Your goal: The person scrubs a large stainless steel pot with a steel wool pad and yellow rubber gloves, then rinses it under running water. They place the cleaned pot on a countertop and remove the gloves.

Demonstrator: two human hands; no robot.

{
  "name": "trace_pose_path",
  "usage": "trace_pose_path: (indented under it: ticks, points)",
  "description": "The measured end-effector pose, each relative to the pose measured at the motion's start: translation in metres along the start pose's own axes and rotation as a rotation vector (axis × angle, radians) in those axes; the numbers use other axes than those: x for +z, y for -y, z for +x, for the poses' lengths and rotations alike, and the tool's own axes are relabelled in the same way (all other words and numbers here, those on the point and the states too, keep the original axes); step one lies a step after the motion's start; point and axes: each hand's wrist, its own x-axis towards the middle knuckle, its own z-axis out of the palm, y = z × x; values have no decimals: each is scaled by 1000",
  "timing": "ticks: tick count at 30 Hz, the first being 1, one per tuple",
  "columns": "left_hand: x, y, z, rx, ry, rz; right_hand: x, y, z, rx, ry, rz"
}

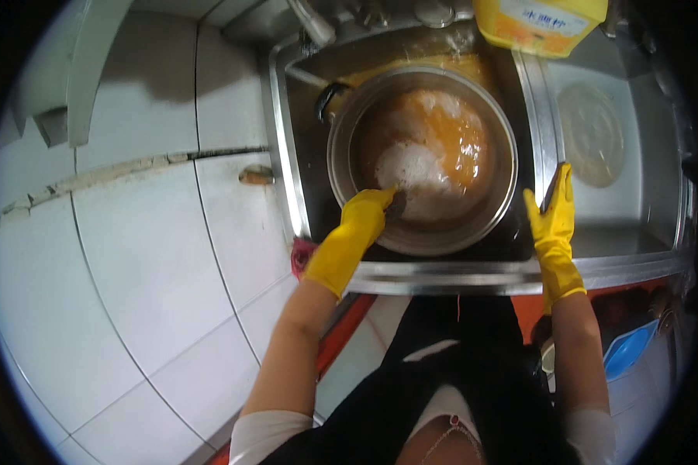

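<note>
A large metal pot sits in the left sink basin, holding cloudy orange-brown liquid with pale foam. In a yellow rubber glove, my left hand reaches over the pot's near-left rim. Its fingers close on a dark, roundish scouring pad, partly hidden by the glove and the liquid. My right hand, also gloved in yellow, lies on the metal divider right of the pot, thumb apart from the outstretched fingers. A dark strip shows between them. The pot's black handle points to the far left.
A yellow jug stands behind the divider. In the right basin lies a round translucent lid. The faucet is at the back left. White tiles run left of the sink, with a reddish cloth at its corner.
</note>
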Motion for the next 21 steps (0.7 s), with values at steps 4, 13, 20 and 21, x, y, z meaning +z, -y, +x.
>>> trace_pose_path:
  ticks: [4, 13, 20, 21]
  points:
    - [8, 0, 35, -84, 501, 155, -1, 1, 0, 20, 39, -4]
    - [-36, -1, 68, -321, 269, -386, -3, 3, 0, 26, 45, -43]
    - [-130, 93, 193, -237, -654, -1689, -5, 7, 1, 24, 21, -85]
    - [-137, 104, 214, -250, -721, -1739, -5, 7, 0, 45, 29, -73]
